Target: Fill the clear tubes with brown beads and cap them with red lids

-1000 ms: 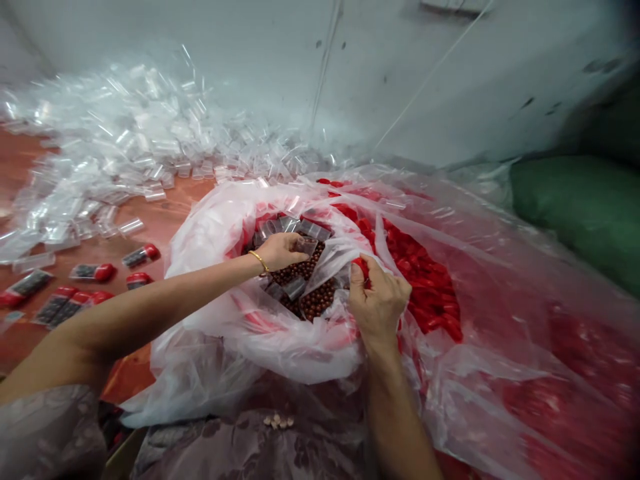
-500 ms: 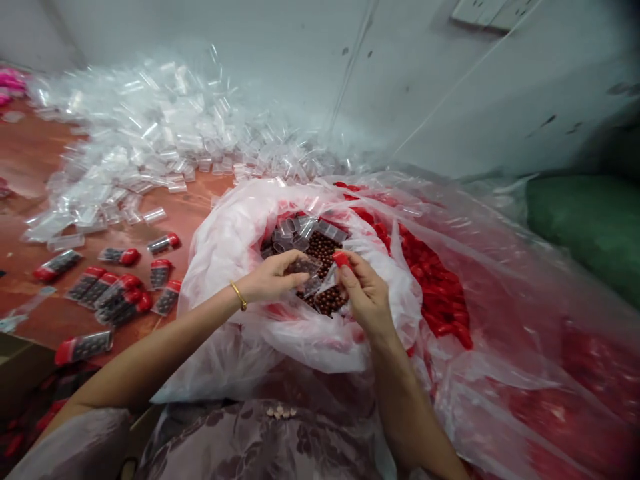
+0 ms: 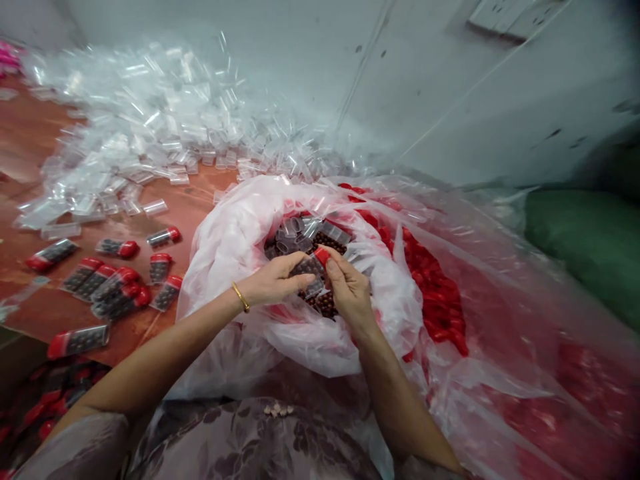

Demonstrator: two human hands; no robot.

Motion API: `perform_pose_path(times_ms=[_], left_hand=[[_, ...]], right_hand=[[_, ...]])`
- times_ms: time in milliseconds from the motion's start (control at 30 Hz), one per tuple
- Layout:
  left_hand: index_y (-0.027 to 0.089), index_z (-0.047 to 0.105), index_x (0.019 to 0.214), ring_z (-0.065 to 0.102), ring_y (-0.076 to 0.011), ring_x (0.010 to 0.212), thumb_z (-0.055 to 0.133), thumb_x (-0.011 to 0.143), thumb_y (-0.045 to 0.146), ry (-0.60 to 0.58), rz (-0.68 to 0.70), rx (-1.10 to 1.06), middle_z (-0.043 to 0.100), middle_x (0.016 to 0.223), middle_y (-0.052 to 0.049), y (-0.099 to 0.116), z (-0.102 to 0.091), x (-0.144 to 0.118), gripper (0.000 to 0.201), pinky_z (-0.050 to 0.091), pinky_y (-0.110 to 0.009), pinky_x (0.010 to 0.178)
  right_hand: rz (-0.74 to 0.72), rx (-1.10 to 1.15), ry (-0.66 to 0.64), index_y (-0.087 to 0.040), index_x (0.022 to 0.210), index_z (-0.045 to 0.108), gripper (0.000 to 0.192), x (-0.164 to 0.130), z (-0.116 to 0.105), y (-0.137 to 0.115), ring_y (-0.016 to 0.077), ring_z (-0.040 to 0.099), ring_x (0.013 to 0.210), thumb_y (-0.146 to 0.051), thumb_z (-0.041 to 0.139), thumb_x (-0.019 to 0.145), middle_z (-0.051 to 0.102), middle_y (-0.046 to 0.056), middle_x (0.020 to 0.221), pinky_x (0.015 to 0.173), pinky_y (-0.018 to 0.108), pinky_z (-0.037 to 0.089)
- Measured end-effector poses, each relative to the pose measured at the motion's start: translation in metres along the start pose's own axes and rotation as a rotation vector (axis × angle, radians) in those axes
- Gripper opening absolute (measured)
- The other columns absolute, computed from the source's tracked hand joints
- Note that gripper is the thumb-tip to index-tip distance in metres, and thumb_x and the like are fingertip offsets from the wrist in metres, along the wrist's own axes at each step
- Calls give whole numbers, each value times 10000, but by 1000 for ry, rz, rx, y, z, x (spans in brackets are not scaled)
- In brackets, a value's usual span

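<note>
Since the earlier frame the right hand (image 3: 350, 290) has brought its red cap (image 3: 322, 256) in from just beside the tube to sit on the tube's open end, and both hands have drawn closer together.

At the far left edge of the red-brown floor (image 3: 195, 210), a heap of empty clear tubes (image 3: 145, 133) lies banked against the wall, within reach. Nearer, along the left side, finished capped tubes (image 3: 107, 283) lie in a loose cluster, set aside apart from the empties.

The left hand (image 3: 273, 280), a gold bangle (image 3: 243, 297) at its wrist, pinches a bead-filled tube (image 3: 306, 269) tilted upward over the white bag (image 3: 225, 247), so stray brown beads (image 3: 325, 303) would likely drop back in. The right hand's fingertips are closed on the cap, pressing it on.

At the right, a clear sack (image 3: 480, 280) holds loose red caps (image 3: 440, 300), close to the capping hand.
</note>
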State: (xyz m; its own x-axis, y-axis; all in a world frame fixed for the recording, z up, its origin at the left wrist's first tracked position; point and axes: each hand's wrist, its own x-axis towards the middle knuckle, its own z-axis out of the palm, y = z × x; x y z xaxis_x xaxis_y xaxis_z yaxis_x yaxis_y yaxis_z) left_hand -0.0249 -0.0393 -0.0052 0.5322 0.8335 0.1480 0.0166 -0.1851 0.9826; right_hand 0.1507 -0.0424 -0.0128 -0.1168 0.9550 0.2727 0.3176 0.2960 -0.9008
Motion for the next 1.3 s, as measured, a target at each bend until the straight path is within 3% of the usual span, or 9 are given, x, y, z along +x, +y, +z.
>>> perform_pose_path(times_ms=[267,433,567,667,767,967,1067,1133,1300], left_hand=[[135,480,814,388,-91,653,519,817,417,56,48,43,441,713,19,-2,1,0,284,342,-215,588],[133,509,817,411,-94,660,526,807,430,92,47,84,474,719,15,-1,1,-3,297,358,-212,601],[126,539,821,423,-93,651,585,766,435,55,-26,99,490,709,22,-2,3,1,317,351,-209,591],[130,575,862,447,-94,657,628,731,418,-26,-44,61,518,711,28,-3,5,4,320,359,-203,596],[137,573,806,489,-108,656,615,719,357,-20,-81,102,555,694,22,-1,5,5,240,380,-210,599],[162,524,712,486,-106,553,535,704,221,-126,-181,231,551,602,35,6,6,7,60,347,-212,534],[161,514,664,460,-108,553,542,747,277,-122,-129,399,531,601,25,6,8,8,145,317,-222,537],[160,546,699,484,-124,576,532,799,380,-79,-100,493,561,639,4,6,10,7,242,323,-232,553],[145,615,829,595,-202,676,477,850,490,-72,-109,667,653,758,-77,3,16,4,372,398,-269,605]], right_hand=[[-223,-223,-84,-193,1289,566,431,-9,3,-2,181,664,937,-371,398,934,712,68,1039,832,309,525],[-282,-388,-143,-166,1271,584,444,-8,-4,-10,171,682,775,-369,373,937,734,86,955,711,281,531],[-251,-420,-174,-192,999,730,405,6,-18,-18,152,620,580,-435,416,916,705,42,698,580,277,486],[-148,-288,-47,-187,762,731,478,19,-16,-21,122,533,488,-520,417,897,591,10,528,513,262,429],[-16,17,61,-179,783,691,533,31,-3,-22,104,491,491,-600,377,878,528,-4,528,486,243,393],[241,427,-87,-194,931,636,670,47,17,-27,47,254,370,-722,238,823,547,-5,709,373,236,305],[228,360,-191,-195,1010,641,707,49,21,-26,67,428,475,-730,219,825,595,23,812,482,233,403],[215,255,-262,-202,1128,619,743,48,23,-24,115,571,697,-730,187,834,620,44,912,658,257,472],[175,55,-435,-236,1373,453,798,44,23,-22,187,540,1121,-733,129,841,586,62,1190,1021,369,377]])
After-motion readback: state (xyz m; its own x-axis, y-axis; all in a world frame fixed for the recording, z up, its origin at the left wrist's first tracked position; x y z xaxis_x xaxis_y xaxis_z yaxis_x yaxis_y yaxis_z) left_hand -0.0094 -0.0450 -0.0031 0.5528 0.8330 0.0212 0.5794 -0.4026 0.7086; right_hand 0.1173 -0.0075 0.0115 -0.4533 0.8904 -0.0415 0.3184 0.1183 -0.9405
